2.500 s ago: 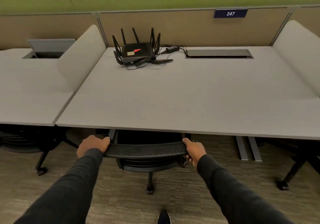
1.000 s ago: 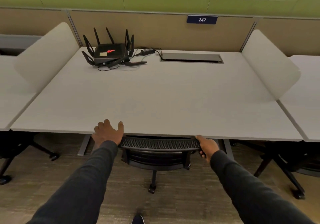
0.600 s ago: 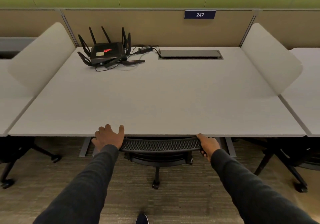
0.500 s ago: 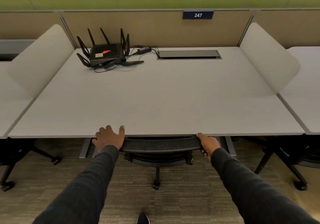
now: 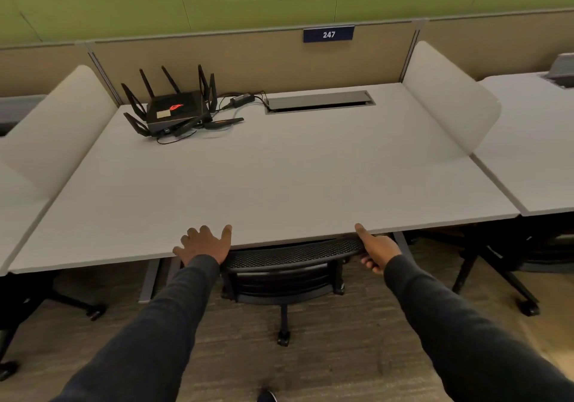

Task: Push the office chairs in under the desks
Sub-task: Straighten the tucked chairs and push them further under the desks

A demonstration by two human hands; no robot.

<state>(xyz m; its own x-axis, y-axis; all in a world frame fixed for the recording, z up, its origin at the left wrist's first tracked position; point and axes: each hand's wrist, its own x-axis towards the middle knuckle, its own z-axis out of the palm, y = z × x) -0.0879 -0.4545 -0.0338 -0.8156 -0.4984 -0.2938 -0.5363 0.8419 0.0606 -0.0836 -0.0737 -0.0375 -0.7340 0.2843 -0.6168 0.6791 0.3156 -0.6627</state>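
1. The chair [image 5: 289, 255] sits at the near edge of the surface [image 5: 279, 178], its black mesh back top showing just below that edge and its seat hidden beneath.
2. The right hand [image 5: 377, 251] holds the right end of the chair back: thumb on top, fingers [image 5: 368, 262] curled under.
3. The left hand [image 5: 203, 243] lies flat with its fingers spread on the near edge of the surface, just left of the chair back, holding nothing.
4. Both arms wear dark sleeves [image 5: 174, 314].
5. At the far left corner of the surface stands a black router [image 5: 175, 111] with upright antennas, cables running to a power brick [image 5: 242, 99] beside it.
6. A long cable hatch [image 5: 320, 101] lies along the far edge.
7. A blue sign [image 5: 328, 34] reading 247 hangs on the partition behind.
8. Pale dividers [image 5: 447, 100] rise at both side edges.
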